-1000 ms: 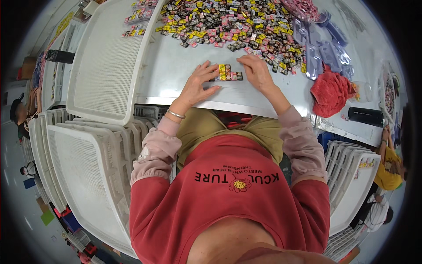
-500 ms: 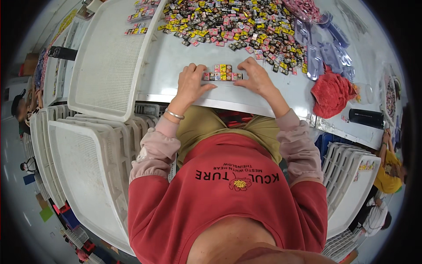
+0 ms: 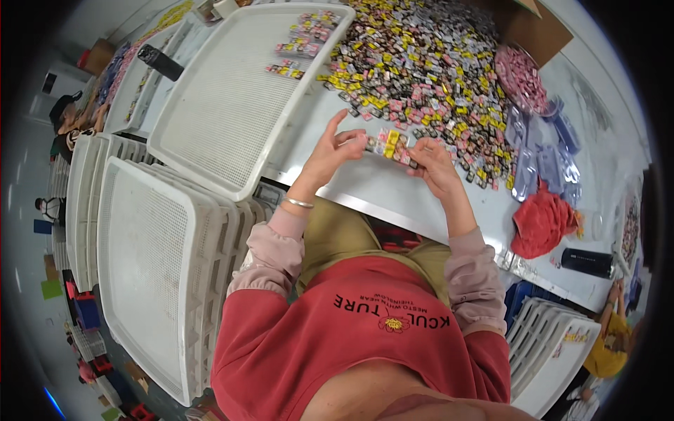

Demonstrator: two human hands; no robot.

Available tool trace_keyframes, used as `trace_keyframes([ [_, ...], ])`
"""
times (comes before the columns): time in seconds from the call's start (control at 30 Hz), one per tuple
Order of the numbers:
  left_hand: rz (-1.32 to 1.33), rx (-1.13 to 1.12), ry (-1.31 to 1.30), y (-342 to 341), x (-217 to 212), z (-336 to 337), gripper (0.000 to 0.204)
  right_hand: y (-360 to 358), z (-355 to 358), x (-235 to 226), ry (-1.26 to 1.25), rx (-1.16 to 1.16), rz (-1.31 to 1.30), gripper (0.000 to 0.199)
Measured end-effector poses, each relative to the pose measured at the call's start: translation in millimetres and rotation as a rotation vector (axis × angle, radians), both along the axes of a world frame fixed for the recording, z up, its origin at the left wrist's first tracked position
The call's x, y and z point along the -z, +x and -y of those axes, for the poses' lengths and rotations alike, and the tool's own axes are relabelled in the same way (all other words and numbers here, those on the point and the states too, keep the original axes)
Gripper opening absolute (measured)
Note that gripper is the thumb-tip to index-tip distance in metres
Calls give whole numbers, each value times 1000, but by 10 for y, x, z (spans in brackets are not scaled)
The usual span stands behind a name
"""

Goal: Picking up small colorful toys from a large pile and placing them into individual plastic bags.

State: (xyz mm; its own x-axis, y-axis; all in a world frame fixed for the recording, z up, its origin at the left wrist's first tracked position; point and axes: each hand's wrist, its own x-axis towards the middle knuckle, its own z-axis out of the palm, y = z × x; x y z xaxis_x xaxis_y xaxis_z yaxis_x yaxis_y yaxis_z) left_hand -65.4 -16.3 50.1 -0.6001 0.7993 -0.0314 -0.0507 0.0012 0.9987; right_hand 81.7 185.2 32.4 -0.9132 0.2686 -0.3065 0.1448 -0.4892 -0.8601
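A short row of small box-like pieces (image 3: 393, 145) in yellow, pink and black spans the gap between my hands, lifted and slanting down to the right. My right hand (image 3: 437, 170) grips its right end between thumb and fingers. At the other end my left hand (image 3: 333, 153) pinches the row, its index finger stretched up and away. Beyond them, a wide heap of loose pieces (image 3: 428, 77) in the same colours covers the far part of the pale table (image 3: 351, 184). What the pieces are, I cannot make out.
A white mesh tray (image 3: 225, 105) on the left holds several assembled rows (image 3: 305, 43). More white trays (image 3: 144, 266) are stacked below it. On the right lie clear plastic holders (image 3: 547, 151), a red cloth (image 3: 540, 223) and a black bottle (image 3: 588, 262). Other people work at both sides.
The row has come up off the tabletop, held in my hands, and now slants. My left index finger has lifted. The view has turned, showing more of the heap and tray.
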Motion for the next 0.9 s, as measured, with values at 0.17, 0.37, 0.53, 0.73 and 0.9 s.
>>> trace_keyframes([
  [0.17, 441, -300, 316, -474, -250, -96, 45, -876, 232, -417, 84, -8, -75, 12],
  [0.37, 270, -506, 252, -1967, -264, 180, 23, -1049, 449, -566, 12, -31, -158, 27],
  [0.53, 212, -656, -65, -2793, 92, 319, 30, -447, 691, -121, -50, -153, -21, 26],
  [0.73, -124, -677, -387, -2999, 445, -94, 53, 377, 622, 129, -126, -13, 159, 22],
  [0.9, -537, -890, -523, -3333, 576, 564, 61, 577, 615, 34, -170, 28, 72, 24],
])
